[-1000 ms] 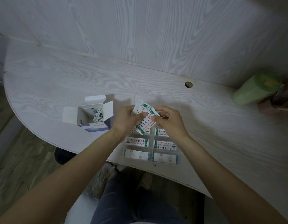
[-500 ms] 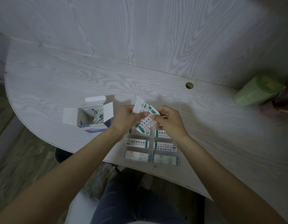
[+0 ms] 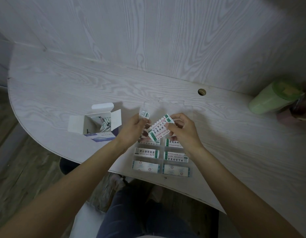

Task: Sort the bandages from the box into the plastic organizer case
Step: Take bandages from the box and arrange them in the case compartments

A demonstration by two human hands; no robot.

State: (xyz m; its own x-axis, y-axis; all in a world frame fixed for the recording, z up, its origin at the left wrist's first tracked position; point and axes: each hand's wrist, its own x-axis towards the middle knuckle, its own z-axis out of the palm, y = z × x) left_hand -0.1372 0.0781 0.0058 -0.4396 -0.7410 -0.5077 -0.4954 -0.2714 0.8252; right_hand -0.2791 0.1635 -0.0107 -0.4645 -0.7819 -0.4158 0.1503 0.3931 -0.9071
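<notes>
Nearest us, the clear plastic organizer case (image 3: 161, 152) holds wrapped bandages in its near compartments. Above it, our right hand (image 3: 182, 130) pinches a white, green-ended bandage strip (image 3: 160, 129), now pulled clear of the small stack (image 3: 145, 114) that our left hand (image 3: 134, 129) pinches; half a second ago both hands held one bundle. We judge this strip ready for a compartment. Farther left, the open white cardboard box (image 3: 95, 123) holds more bandages.

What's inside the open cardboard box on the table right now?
More wrapped bandages lean inside the box. Its walls hide the bottom, so their number cannot be told.
</notes>
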